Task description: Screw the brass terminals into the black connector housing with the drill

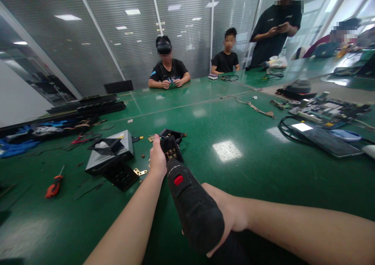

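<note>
My right hand (227, 214) grips a black electric screwdriver (190, 202) with a red button, its tip pointing away from me. At that tip sits a small black part with brass contacts (172, 150), which my left hand (156, 157) holds steady on the green table (234, 179). Just behind the part lies a black square frame (172, 134). Small brass pieces (140, 172) lie loose to the left of my left hand.
A grey box with black frames (113, 152) lies left of my hands, an orange-handled screwdriver (53, 187) farther left. Circuit boards, cables and a tablet (325, 138) fill the right side. Several other people sit or stand at the far edge.
</note>
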Available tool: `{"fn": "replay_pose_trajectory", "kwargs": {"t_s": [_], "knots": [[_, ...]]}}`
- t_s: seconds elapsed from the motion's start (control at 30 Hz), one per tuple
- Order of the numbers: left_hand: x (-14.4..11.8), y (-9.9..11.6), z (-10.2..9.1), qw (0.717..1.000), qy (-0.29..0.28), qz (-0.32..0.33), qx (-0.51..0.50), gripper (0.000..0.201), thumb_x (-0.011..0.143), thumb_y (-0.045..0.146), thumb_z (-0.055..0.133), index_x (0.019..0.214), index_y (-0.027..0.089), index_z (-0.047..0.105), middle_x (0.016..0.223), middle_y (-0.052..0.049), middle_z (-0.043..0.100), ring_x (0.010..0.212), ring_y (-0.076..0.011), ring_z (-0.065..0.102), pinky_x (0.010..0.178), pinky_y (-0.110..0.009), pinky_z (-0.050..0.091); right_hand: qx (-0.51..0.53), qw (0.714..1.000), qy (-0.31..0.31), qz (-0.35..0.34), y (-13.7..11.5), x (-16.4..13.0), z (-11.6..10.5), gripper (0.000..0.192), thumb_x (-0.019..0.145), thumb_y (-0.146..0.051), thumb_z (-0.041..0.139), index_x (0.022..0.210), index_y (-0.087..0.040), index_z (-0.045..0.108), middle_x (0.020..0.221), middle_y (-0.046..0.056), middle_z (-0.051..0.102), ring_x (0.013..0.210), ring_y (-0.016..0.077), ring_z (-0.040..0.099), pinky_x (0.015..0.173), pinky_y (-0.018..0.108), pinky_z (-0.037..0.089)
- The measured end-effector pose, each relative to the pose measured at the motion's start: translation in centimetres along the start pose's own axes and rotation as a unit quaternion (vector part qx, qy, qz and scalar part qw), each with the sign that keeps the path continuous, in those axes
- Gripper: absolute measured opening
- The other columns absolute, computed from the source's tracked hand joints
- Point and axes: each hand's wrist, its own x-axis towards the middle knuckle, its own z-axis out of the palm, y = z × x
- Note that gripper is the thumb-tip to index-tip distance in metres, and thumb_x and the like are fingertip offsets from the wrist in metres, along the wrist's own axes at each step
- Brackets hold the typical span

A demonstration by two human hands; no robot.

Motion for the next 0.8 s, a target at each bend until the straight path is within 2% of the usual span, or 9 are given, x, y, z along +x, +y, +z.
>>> {"fn": "replay_pose_trajectory", "kwargs": {"t_s": [0.1, 0.3, 0.6, 0.8], "knots": [[-0.42, 0.18, 0.29, 0.999, 0.017, 0.015, 0.032, 0.067, 0.099, 0.066, 0.047, 0.101, 0.007, 0.078, 0.077, -0.017, 0.077, 0.076, -0.0294, 0.078, 0.068, -0.036, 0.064, 0.003, 1.000, -0.001, 0.001, -0.02, 0.08, 0.08, 0.053, 0.041, -0.039, 0.105, 0.077, -0.012, 0.076, 0.079, 0.005, 0.070, 0.074, 0.0198, 0.064, 0.081, 0.040, 0.063], [-0.32, 0.24, 0.36, 1.000, 0.004, -0.004, 0.004, 0.067, 0.098, 0.067, 0.048, 0.105, 0.007, 0.077, 0.076, -0.016, 0.076, 0.075, -0.0297, 0.078, 0.068, -0.037, 0.063, 0.021, 1.000, 0.013, 0.009, -0.39, -0.01, 0.21, 0.052, 0.040, -0.035, 0.105, 0.074, -0.012, 0.073, 0.077, 0.003, 0.067, 0.072, 0.0184, 0.063, 0.079, 0.037, 0.063], [-0.20, 0.18, 0.38, 1.000, -0.004, -0.006, 0.013, 0.067, 0.099, 0.067, 0.044, 0.100, 0.008, 0.077, 0.074, -0.015, 0.075, 0.074, -0.0284, 0.077, 0.066, -0.036, 0.063, 0.051, 0.998, 0.013, 0.031, -0.55, -0.12, 0.42, 0.050, 0.039, -0.027, 0.104, 0.074, -0.011, 0.073, 0.075, 0.002, 0.067, 0.072, 0.0177, 0.063, 0.081, 0.037, 0.063], [-0.17, 0.09, 0.29, 1.000, 0.000, -0.007, -0.004, 0.066, 0.098, 0.068, 0.048, 0.103, 0.009, 0.077, 0.076, -0.016, 0.076, 0.074, -0.0289, 0.077, 0.067, -0.036, 0.063, 0.034, 0.999, 0.007, 0.024, -0.40, -0.07, 0.24, 0.050, 0.040, -0.032, 0.104, 0.076, -0.012, 0.076, 0.077, 0.004, 0.069, 0.073, 0.0192, 0.064, 0.080, 0.038, 0.063]]}}
